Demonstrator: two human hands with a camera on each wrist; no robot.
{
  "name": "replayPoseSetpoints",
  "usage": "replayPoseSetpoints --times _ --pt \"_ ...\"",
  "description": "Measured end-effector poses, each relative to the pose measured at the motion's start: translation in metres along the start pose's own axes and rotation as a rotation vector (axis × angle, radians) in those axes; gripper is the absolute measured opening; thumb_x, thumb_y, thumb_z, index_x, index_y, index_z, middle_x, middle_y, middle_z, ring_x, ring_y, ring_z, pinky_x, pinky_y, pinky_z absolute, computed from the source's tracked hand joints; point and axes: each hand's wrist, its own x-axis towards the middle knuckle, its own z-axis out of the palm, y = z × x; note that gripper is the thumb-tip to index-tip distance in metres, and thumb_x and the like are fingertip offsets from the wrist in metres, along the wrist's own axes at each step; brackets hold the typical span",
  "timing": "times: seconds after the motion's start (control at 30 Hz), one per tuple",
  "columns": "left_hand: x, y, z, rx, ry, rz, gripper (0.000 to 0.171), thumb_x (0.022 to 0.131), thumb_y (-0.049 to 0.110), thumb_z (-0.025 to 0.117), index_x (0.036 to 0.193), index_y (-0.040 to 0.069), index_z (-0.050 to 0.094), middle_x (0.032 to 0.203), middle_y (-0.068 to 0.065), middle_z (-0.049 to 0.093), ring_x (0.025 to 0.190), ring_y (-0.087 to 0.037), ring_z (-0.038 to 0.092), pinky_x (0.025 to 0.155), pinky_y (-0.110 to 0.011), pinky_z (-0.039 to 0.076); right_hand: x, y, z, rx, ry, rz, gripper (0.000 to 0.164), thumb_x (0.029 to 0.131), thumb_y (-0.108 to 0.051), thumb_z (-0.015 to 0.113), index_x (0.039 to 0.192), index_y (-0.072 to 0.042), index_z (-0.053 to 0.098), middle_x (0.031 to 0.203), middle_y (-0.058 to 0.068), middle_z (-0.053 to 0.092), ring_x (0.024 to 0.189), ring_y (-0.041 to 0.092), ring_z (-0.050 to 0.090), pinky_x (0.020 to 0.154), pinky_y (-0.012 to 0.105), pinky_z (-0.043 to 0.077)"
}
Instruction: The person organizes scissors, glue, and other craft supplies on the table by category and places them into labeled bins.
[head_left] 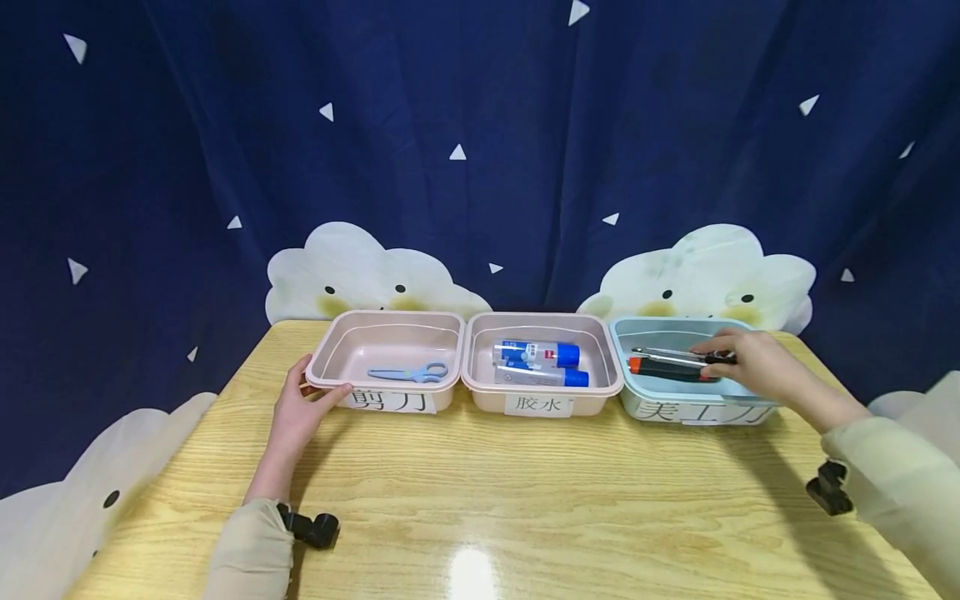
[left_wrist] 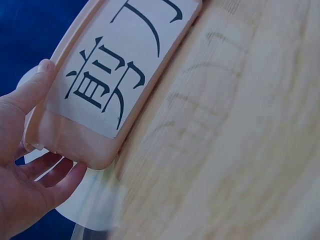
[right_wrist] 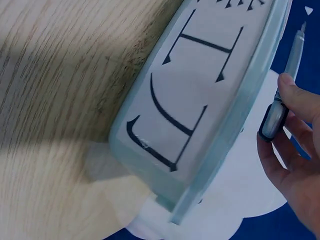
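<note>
At the left, my left hand (head_left: pixel 294 412) holds the near left corner of a pink plastic bin (head_left: pixel 446 398), its thumb on the front rim and its fingers around the side. Blue scissors (head_left: pixel 411 373) lie in that bin. Over the light-blue bin (head_left: pixel 636 406) at the right, my right hand (head_left: pixel 757 365) pinches a slim silver and black utility knife (right_wrist: pixel 295 57) between thumb and fingers, its pointed tip facing away from the palm. Beneath it in the bin lies an orange and black utility knife (head_left: pixel 663 370), partly hidden.
Between the two bins stands another pink bin (head_left: pixel 486 402) with two blue-capped glue tubes (head_left: pixel 536 353). All three bins carry paper labels and form a row at the back of the wooden table (head_left: pixel 480 475). A dark blue curtain (head_left: pixel 480 208) hangs behind.
</note>
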Motion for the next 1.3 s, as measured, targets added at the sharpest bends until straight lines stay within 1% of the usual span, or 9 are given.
replayPoseSetpoints --times 0.13,0.33,0.4,0.53,0.67,0.77,1.0,1.17,1.3 --pt "0.000 0.000 0.000 -0.003 0.000 0.003 0.090 0.077 0.037 0.071 0.145 0.015 0.016 0.134 -0.016 0.036 0.115 -0.029 0.040 0.088 -0.035 0.039 0.003 0.009 0.005 0.025 -0.024 0.046 0.027 0.074 -0.013 0.073 0.100 -0.007 0.070 0.083 0.002 0.061 0.067 0.013 0.051 0.058 0.030 0.041" --pt "0.000 -0.002 -0.001 0.011 -0.006 0.001 0.091 0.077 0.040 0.071 0.146 0.018 0.015 0.135 -0.015 0.036 0.117 -0.030 0.041 0.087 -0.034 0.039 0.008 0.028 0.020 0.100 -0.122 0.152 0.029 0.073 -0.018 0.074 0.099 -0.005 0.070 0.087 0.005 0.065 0.080 0.022 0.058 0.067 0.037 0.046" --pt "0.000 -0.002 -0.002 0.013 -0.002 0.000 0.091 0.076 0.039 0.071 0.145 0.018 0.016 0.135 -0.015 0.036 0.116 -0.030 0.041 0.086 -0.032 0.039 0.010 0.034 0.026 0.133 -0.133 0.168 0.029 0.072 -0.018 0.076 0.097 -0.004 0.070 0.087 0.006 0.067 0.080 0.021 0.058 0.067 0.037 0.046" --pt "0.000 -0.001 -0.002 0.020 0.005 -0.002 0.090 0.076 0.039 0.071 0.145 0.018 0.017 0.134 -0.014 0.037 0.115 -0.029 0.042 0.083 -0.028 0.040 0.012 0.043 0.035 0.191 -0.154 0.163 0.027 0.068 -0.016 0.077 0.092 -0.004 0.071 0.087 0.008 0.068 0.078 0.019 0.058 0.066 0.036 0.046" --pt "0.000 0.000 -0.002 0.023 0.005 -0.004 0.090 0.077 0.039 0.071 0.145 0.018 0.017 0.135 -0.015 0.036 0.116 -0.030 0.042 0.083 -0.029 0.040 0.014 0.048 0.042 0.235 -0.224 0.195 0.026 0.070 -0.015 0.076 0.093 -0.004 0.070 0.088 0.007 0.067 0.079 0.018 0.058 0.068 0.037 0.047" --pt "0.001 0.000 -0.002 0.019 0.002 -0.005 0.091 0.076 0.039 0.071 0.145 0.018 0.017 0.135 -0.015 0.036 0.116 -0.030 0.041 0.085 -0.031 0.040 0.013 0.051 0.046 0.250 -0.246 0.228 0.027 0.071 -0.016 0.076 0.094 -0.004 0.070 0.088 0.006 0.067 0.079 0.017 0.057 0.069 0.037 0.046" --pt "0.001 -0.003 -0.003 0.008 0.008 -0.004 0.091 0.076 0.039 0.072 0.145 0.019 0.017 0.134 -0.014 0.036 0.116 -0.029 0.041 0.087 -0.035 0.039 0.016 0.059 0.053 0.276 -0.281 0.259 0.026 0.068 -0.014 0.077 0.091 -0.003 0.070 0.085 0.005 0.067 0.078 0.017 0.058 0.070 0.039 0.048" --pt "0.001 -0.002 -0.003 0.010 0.007 -0.004 0.091 0.076 0.039 0.071 0.146 0.019 0.016 0.135 -0.015 0.035 0.117 -0.030 0.040 0.088 -0.037 0.039 0.022 0.058 0.057 0.258 -0.311 0.273 0.021 0.067 -0.006 0.075 0.087 -0.003 0.069 0.081 0.004 0.066 0.076 0.018 0.058 0.070 0.041 0.047" --pt "0.000 0.002 -0.001 0.014 -0.022 0.005 0.091 0.078 0.038 0.070 0.146 0.015 0.013 0.136 -0.017 0.034 0.117 -0.032 0.039 0.090 -0.039 0.038 0.024 0.053 0.056 0.248 -0.342 0.309 0.019 0.067 0.002 0.073 0.085 0.000 0.069 0.078 0.004 0.065 0.074 0.019 0.057 0.069 0.041 0.047"
